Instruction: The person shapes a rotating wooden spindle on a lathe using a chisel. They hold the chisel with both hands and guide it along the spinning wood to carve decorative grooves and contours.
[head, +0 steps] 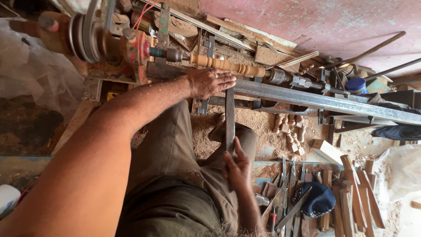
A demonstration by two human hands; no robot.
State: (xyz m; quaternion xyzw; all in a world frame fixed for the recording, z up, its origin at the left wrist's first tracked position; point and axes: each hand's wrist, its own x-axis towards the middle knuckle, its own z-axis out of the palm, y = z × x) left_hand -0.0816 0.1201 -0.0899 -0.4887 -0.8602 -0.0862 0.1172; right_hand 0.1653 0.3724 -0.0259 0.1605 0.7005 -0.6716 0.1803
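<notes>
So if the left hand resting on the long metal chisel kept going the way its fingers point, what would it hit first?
The left hand points along the lathe, fingers over the long flat metal chisel. Straight on it would probably meet the grey metal tailstock fitting at the end of the ribbed turned wooden spindle, though depth is unclear.

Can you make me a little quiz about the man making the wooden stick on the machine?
1. True or false: the left hand rests on the chisel near the spindle.
2. What does the right hand grip? A) the chisel's near end B) the blue cap C) a wood block
3. What covers the floor under the lathe rail?

Key: 1 true. 2 A. 3 sawdust, with small turned pieces lying on it.
</notes>
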